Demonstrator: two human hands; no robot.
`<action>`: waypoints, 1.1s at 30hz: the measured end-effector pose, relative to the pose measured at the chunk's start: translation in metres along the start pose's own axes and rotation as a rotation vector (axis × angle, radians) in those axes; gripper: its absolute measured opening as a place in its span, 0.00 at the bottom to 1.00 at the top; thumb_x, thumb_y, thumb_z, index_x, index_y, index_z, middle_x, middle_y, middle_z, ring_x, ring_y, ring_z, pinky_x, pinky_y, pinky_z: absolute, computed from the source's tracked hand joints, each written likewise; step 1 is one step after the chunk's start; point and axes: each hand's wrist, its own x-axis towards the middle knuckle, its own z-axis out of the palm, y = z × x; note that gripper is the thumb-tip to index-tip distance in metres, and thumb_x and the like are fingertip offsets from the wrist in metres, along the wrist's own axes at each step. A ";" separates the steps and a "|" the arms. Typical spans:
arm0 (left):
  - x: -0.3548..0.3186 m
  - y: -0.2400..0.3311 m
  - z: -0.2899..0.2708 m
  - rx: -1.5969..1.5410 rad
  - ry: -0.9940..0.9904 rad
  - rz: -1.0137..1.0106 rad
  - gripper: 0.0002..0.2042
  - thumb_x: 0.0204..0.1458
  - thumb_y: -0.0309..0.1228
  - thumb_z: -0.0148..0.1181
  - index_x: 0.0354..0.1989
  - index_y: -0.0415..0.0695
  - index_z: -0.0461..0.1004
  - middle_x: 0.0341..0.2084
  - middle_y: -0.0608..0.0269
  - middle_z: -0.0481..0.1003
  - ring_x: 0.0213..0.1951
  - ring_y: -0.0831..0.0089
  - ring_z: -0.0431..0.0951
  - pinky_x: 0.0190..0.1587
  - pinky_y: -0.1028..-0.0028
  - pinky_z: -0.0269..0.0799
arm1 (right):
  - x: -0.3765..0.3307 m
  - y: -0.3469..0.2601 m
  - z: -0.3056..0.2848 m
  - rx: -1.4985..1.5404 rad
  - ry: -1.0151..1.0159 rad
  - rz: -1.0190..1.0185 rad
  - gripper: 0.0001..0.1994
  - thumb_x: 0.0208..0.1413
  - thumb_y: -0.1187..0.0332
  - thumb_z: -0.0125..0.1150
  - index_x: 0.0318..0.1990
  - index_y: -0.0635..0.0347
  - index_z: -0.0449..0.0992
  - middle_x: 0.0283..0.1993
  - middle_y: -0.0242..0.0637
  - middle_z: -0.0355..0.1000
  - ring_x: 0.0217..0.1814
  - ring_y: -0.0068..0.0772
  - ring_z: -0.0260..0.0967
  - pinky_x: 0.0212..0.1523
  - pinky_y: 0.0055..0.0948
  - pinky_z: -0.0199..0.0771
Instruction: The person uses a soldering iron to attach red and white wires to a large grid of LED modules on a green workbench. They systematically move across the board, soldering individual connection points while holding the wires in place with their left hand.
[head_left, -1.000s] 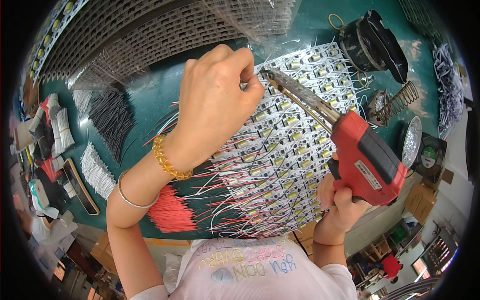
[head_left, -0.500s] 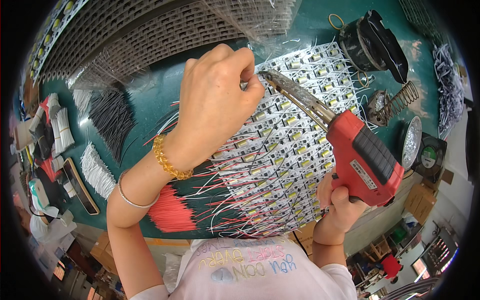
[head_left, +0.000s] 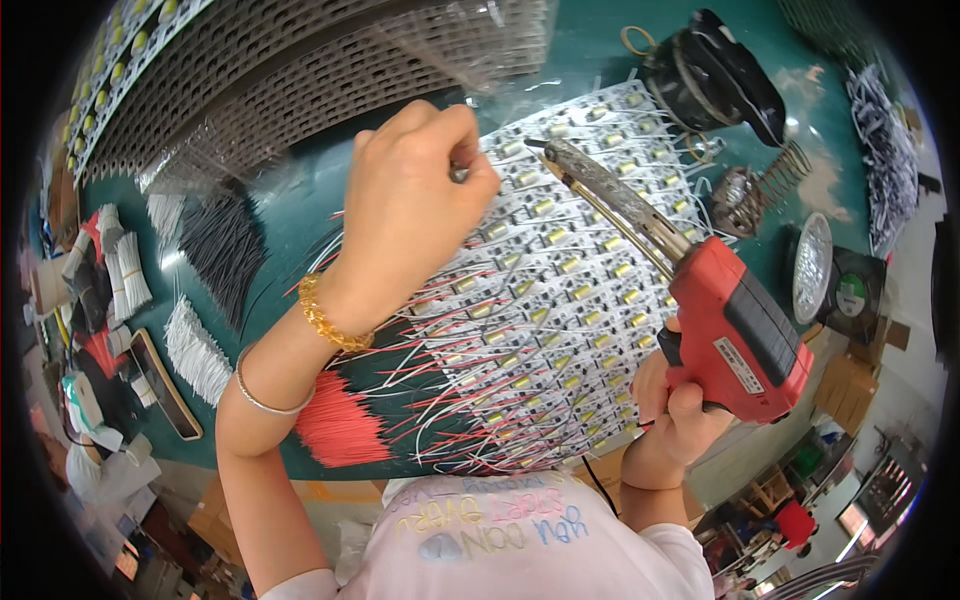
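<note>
Right now, the red soldering gun (head_left: 745, 330) sits at 3 o'clock, up over the edge of the counter (head_left: 300, 185). The right grip (head_left: 690, 420) is wrapped around its handle. The long metal nose (head_left: 612, 193) points toward 10 o'clock, over the white boards (head_left: 545, 265). I can't tell if its end touches them.

The left grip (head_left: 420, 190) is up near 11 o'clock, just beside that end. Its fingers curl in, but I can't tell if they are pinching something.

The gun looks a bit heavy and all hard. Its plastic handle is the good place to hold. The nose may be very hot, so skin should stay away from it.

The boards look light, thin and stiff, and they could crack or scratch. I'd hold them by their edges, not by the little parts on top. Thin wires poke out toward 8 o'clock. They look soft and bendy, and may snag on a sleeve. The loose red wires (head_left: 342, 425) near 8 o'clock look light and easy to spill.
</note>
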 end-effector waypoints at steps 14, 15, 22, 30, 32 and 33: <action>-0.015 -0.001 -0.041 0.254 0.105 0.301 0.06 0.48 0.29 0.64 0.31 0.42 0.76 0.31 0.60 0.73 0.36 0.62 0.73 0.41 0.66 0.66 | -0.018 0.013 -0.109 -0.179 0.776 -0.001 0.15 0.61 0.68 0.57 0.51 0.67 0.68 0.14 0.28 0.57 0.12 0.20 0.55 0.12 0.22 0.55; -0.022 -0.002 -0.053 0.244 0.130 0.294 0.06 0.48 0.29 0.64 0.32 0.43 0.76 0.32 0.61 0.73 0.37 0.62 0.72 0.42 0.66 0.65 | -0.020 0.017 -0.112 -0.220 0.802 -0.043 0.13 0.61 0.68 0.57 0.50 0.66 0.69 0.14 0.28 0.57 0.12 0.19 0.55 0.12 0.22 0.54; -0.110 -0.041 -0.139 0.455 0.096 0.115 0.07 0.47 0.27 0.64 0.34 0.42 0.75 0.31 0.60 0.73 0.38 0.60 0.72 0.42 0.66 0.64 | -0.030 -0.018 -0.104 -0.383 0.676 0.078 0.12 0.60 0.59 0.61 0.41 0.59 0.75 0.15 0.23 0.57 0.13 0.14 0.53 0.13 0.19 0.50; -0.192 -0.089 -0.186 0.734 0.179 -0.060 0.10 0.46 0.26 0.63 0.38 0.43 0.75 0.34 0.58 0.72 0.39 0.56 0.71 0.43 0.63 0.65 | -0.024 -0.074 -0.153 -0.765 0.557 -0.022 0.17 0.57 0.56 0.63 0.24 0.58 0.70 0.13 0.25 0.55 0.13 0.16 0.52 0.14 0.20 0.48; -0.203 -0.105 -0.197 0.750 0.152 -0.070 0.12 0.45 0.27 0.64 0.39 0.43 0.75 0.34 0.60 0.71 0.40 0.59 0.71 0.44 0.63 0.64 | -0.029 -0.096 -0.185 -0.727 0.571 -0.094 0.20 0.57 0.56 0.64 0.21 0.57 0.67 0.13 0.26 0.56 0.13 0.16 0.52 0.15 0.21 0.48; -0.204 -0.110 -0.199 0.755 0.135 -0.074 0.13 0.44 0.27 0.65 0.39 0.43 0.75 0.33 0.61 0.71 0.40 0.61 0.71 0.45 0.62 0.64 | -0.031 -0.103 -0.189 -0.712 0.579 -0.128 0.21 0.56 0.55 0.64 0.19 0.57 0.66 0.13 0.26 0.56 0.13 0.16 0.52 0.15 0.21 0.48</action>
